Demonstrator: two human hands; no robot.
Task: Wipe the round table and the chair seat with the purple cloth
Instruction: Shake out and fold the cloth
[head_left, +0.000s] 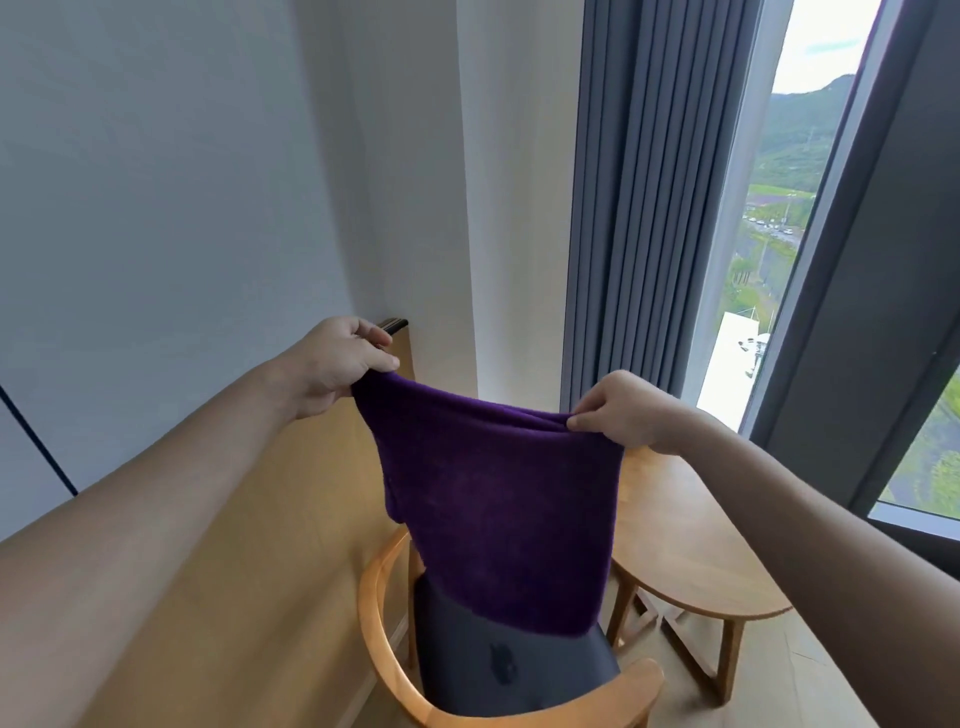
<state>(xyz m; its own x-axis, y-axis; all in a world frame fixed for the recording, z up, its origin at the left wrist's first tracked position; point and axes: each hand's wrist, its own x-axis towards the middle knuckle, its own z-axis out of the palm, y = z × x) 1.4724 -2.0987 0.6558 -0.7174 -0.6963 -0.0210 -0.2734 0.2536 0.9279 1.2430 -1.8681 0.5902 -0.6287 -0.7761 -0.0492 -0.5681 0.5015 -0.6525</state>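
The purple cloth (498, 509) hangs spread in the air in front of me. My left hand (337, 364) pinches its upper left corner and my right hand (623, 410) pinches its upper right corner. Below the cloth stands a wooden chair (379, 613) with a curved backrest and a dark seat (509, 670); a darker patch shows on the seat. The cloth's lower edge hangs just above the seat and hides its far part. The round wooden table (691, 535) stands to the right of the chair, partly behind my right forearm.
A white wall with a wood panel (249, 545) runs along the left. Grey curtains (639, 208) and a tall window (779, 208) fill the right side. Light floor (810, 691) shows under the table.
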